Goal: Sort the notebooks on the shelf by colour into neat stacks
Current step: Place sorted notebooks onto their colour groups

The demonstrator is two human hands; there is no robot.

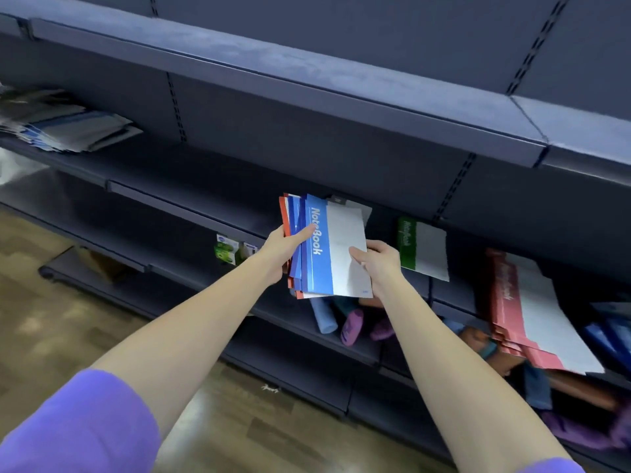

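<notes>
While gripped at both edges — notebook bundle (pixel 321 247), left hand (pixel 283 244), right hand (pixel 379 261).

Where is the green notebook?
The green notebook lies alone on the shelf, just right of the right hand and left of the pink notebooks.

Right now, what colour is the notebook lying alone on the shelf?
Green spine band, white cover: the notebook shows best in the head view.
</notes>
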